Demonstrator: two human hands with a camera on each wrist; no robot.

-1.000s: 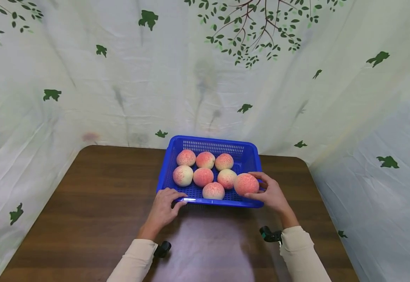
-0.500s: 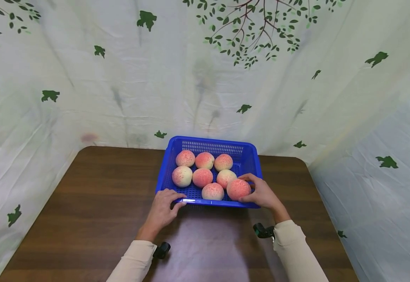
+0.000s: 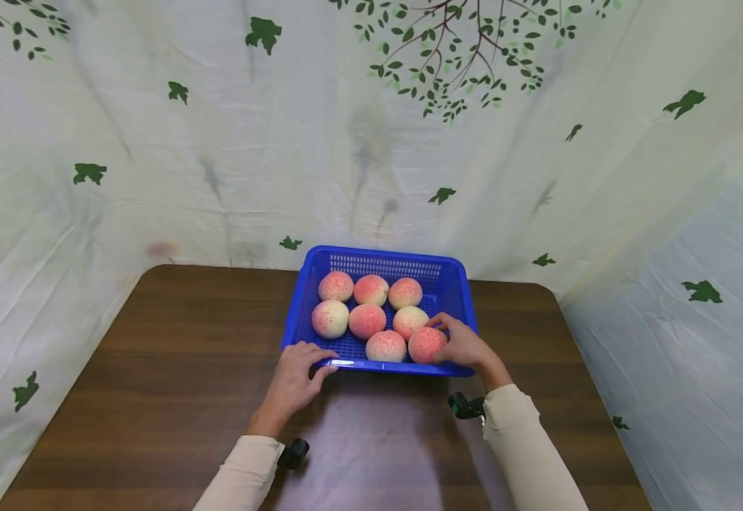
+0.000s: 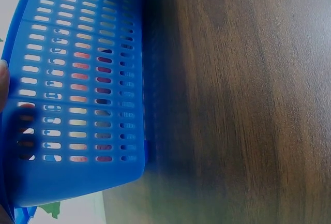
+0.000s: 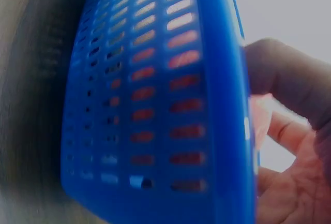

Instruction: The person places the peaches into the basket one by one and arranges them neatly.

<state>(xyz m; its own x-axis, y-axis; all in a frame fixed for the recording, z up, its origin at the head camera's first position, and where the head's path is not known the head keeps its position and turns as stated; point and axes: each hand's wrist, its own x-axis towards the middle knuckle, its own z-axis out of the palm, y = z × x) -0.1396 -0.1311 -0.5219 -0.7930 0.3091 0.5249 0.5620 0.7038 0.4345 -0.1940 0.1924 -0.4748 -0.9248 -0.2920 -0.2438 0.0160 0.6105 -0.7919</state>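
Observation:
A blue plastic basket with slotted walls stands on the table and bears several pink and cream peaches. In the head view my left hand pinches its near rim at the left corner, thumb outside. My right hand reaches over the near right corner and holds a deep pink peach between thumb and fingers, low inside the basket. Beside that peach lie a speckled peach and a paler one. In the right wrist view the basket wall hides most of the held peach.
The brown wooden table spreads around the basket. Behind it hangs a pale curtain printed with leaves and branches, close to the basket's far side. Inside, more peaches stand in two rows, such as a cream one at the left.
My right hand has brought the peach leftward and down from the basket's right edge to beside the speckled peach in the front row. The left hand has stayed on the rim.

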